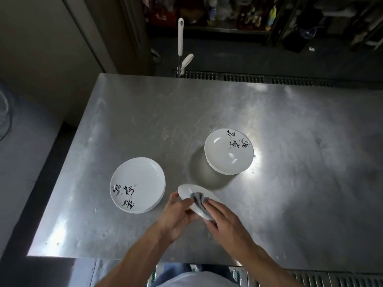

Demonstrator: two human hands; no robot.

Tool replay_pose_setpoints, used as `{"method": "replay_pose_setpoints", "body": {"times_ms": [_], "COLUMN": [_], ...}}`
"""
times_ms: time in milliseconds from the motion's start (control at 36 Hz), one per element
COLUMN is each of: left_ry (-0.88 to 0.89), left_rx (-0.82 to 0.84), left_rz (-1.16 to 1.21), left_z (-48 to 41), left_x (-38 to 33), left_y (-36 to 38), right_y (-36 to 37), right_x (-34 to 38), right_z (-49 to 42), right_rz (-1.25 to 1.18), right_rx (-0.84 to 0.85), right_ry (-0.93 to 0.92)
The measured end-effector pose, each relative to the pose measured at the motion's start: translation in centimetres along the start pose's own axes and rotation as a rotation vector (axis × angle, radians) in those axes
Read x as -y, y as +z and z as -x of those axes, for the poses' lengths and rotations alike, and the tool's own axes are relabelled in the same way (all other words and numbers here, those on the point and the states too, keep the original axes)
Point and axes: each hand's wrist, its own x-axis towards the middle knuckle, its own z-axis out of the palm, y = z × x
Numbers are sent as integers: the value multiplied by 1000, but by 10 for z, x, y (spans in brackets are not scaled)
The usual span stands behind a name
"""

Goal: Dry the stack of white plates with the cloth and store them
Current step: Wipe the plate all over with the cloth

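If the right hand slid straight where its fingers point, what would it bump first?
The right hand already touches the grey cloth; next comes the held plate rim. Beyond looks like bare table between the left stack and right stack, though depth is unclear.

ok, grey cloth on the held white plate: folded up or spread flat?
Bunched up. The grey cloth shows crumpled folds under the right hand, covering only part of the white plate.
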Motion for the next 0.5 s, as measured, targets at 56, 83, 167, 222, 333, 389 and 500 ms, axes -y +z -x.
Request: {"method": "replay_pose_setpoints", "body": {"times_ms": [56, 83, 167, 222, 333, 389, 500], "left_ry": [-1, -4, -36, -33, 176, 279, 349], "left_rx": [66, 83, 49, -4, -209, -339, -377], "left_rz": [-40, -46, 1, -62, -535, -747, -1005], "left_z": [0, 0, 3, 6, 1, -5, -17], "left_x": [-6, -9, -13, -12, -5, -2, -5], "left_y": [7, 10, 15, 15, 7, 5, 12], "right_y": [-4, -7, -21, -32, -45, -53, -73], "right_x": [-5, -6, -6, -8, -20, -26, -39], "right_z": [-8, -13, -31, -45, -59, -63, -70], "right_rz": [27, 23, -92, -248, -416, -539, -751], "right_rx": [-36, -56, -119, -130, -205, -246, -324], "right_ry": [-51, -52, 108, 333, 575, 643, 751]}}
